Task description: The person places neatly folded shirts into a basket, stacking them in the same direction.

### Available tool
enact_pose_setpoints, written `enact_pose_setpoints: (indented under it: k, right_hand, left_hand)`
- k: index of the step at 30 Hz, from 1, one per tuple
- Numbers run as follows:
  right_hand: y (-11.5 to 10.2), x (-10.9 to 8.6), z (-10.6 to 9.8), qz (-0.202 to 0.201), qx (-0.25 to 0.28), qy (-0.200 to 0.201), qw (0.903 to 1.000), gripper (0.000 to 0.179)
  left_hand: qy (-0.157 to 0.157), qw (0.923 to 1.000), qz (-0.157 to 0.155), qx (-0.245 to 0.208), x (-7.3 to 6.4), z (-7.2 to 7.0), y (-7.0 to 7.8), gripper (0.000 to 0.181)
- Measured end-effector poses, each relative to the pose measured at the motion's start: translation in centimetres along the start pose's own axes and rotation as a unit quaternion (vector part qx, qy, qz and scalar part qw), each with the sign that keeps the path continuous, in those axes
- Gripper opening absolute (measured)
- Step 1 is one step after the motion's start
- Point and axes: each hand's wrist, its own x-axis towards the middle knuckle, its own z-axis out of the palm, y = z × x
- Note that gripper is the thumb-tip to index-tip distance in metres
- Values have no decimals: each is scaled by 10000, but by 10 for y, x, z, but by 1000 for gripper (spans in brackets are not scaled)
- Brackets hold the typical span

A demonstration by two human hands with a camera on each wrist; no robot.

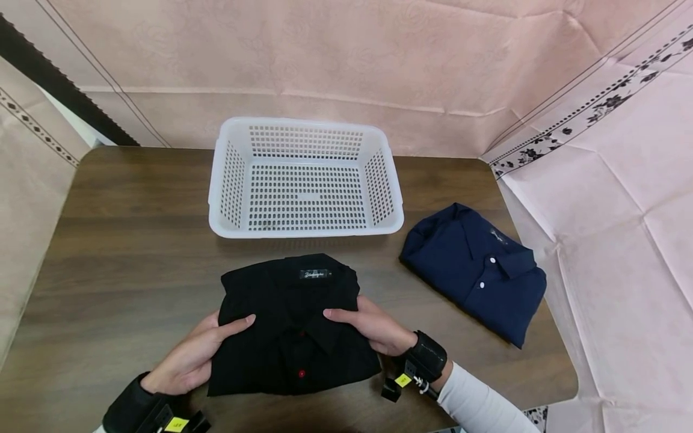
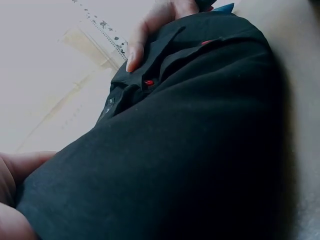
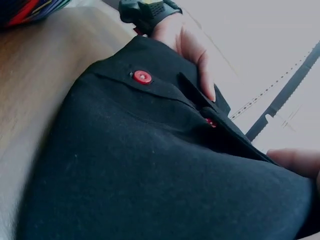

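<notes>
A folded black shirt [image 1: 276, 355] with red buttons and a collar label is held by both hands at the front of the table. My left hand [image 1: 197, 355] grips its left side, thumb on top and the other fingers hidden beneath. On the opposite side my right hand [image 1: 379, 325] holds the shirt the same way, its thumb lying near the collar. In the right wrist view a red button [image 3: 142, 77] shows on the black cloth. The left wrist view is mostly filled by the shirt's dark fabric [image 2: 175, 140].
Behind the shirt stands a white perforated plastic basket [image 1: 305, 233] with nothing in it. A folded navy shirt [image 1: 460, 264] with white buttons lies at the right on the wooden table [image 1: 119, 252]. Pale patterned cloth [image 1: 325, 54] hangs around the table.
</notes>
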Motion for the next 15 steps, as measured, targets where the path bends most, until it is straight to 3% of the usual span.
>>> enact_pose_setpoints:
  k: [9,15]
  right_hand:
    - [-6,-12,1,-146,14,-141,9998,61]
    - [-15,-25,4,-181,-247,-104,9995,63]
  left_hand:
    - [-222,9997,82,-88,-7,6,3,80]
    - [364,9982,87,462,-13,16,8,88]
